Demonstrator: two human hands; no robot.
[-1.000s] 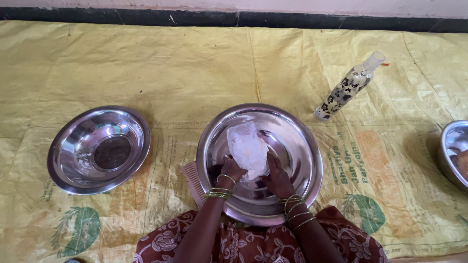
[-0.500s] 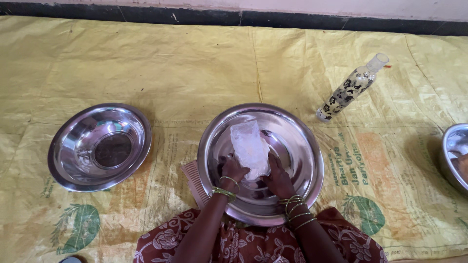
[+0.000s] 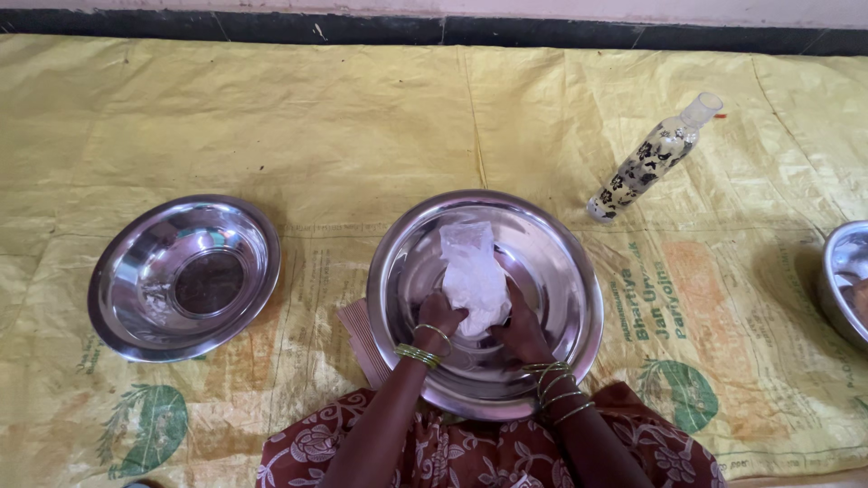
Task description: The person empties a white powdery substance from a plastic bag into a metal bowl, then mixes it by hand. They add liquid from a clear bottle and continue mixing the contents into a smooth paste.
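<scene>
A large steel bowl (image 3: 561, 262) sits on the yellow mat right in front of me. Inside it lies a white plastic bag (image 3: 472, 271) of pale powder, stretched away from me. My left hand (image 3: 439, 320) grips the bag's near end from the left, fingers closed on it. My right hand (image 3: 523, 327) presses against the bag's near right side, fingers on the plastic. Both wrists wear several thin bangles.
An empty steel bowl (image 3: 185, 276) stands to the left. A clear patterned bottle (image 3: 653, 158) lies tilted at the right back. Another steel bowl (image 3: 845, 280) is cut off by the right edge. A yellow woven mat (image 3: 271, 117) covers the floor; a dark wall strip runs behind.
Both hands stay on the bag in the bowl; the bag has shifted only slightly. Nothing else has moved.
</scene>
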